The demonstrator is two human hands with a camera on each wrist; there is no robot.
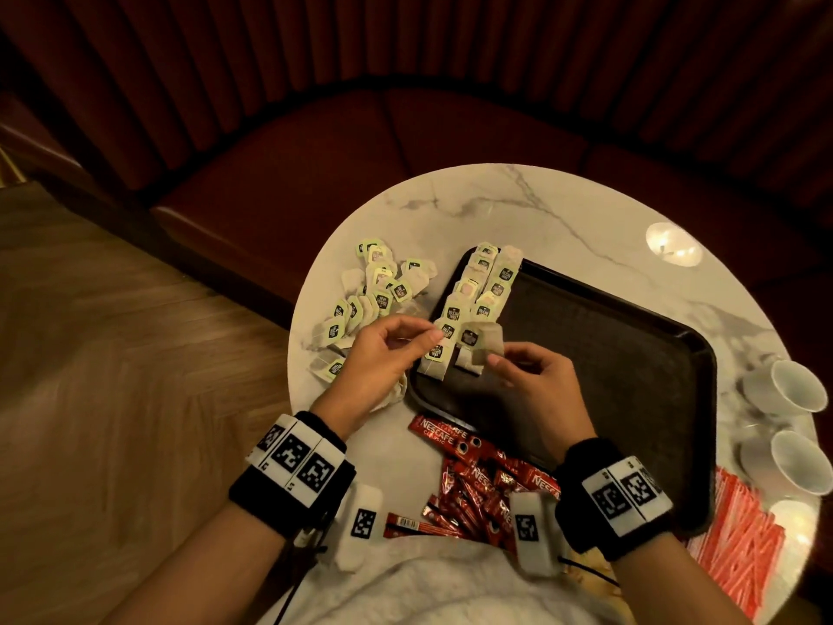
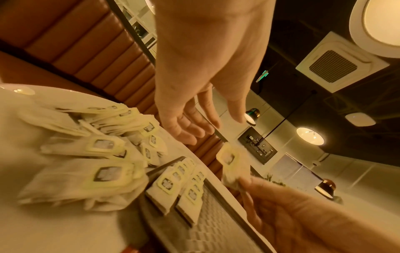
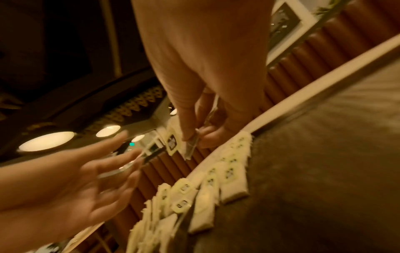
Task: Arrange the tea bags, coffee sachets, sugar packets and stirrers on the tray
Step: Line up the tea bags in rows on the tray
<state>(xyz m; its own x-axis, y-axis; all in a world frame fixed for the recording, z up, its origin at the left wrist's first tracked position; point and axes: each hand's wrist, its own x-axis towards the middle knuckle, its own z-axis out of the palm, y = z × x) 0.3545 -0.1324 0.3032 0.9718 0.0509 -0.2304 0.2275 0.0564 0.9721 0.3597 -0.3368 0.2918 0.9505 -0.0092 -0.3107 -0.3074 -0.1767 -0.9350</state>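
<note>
While two rows of tea bags [image 1: 473,304] are being built along the tray [image 1: 631,354] edge, another tea bag [image 1: 484,345] is being pinched by the right hand [image 1: 536,376]; the left hand [image 1: 383,354] is being held loosely open, empty. Placement at the second row's near end is judged next.

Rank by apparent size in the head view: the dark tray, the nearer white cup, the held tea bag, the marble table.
1. Marble table, largest.
2. Dark tray.
3. Nearer white cup.
4. Tea bag pinched by the right hand, smallest.
The cup sits closer to the camera, so its lead over the bag is partly nearness.
</note>
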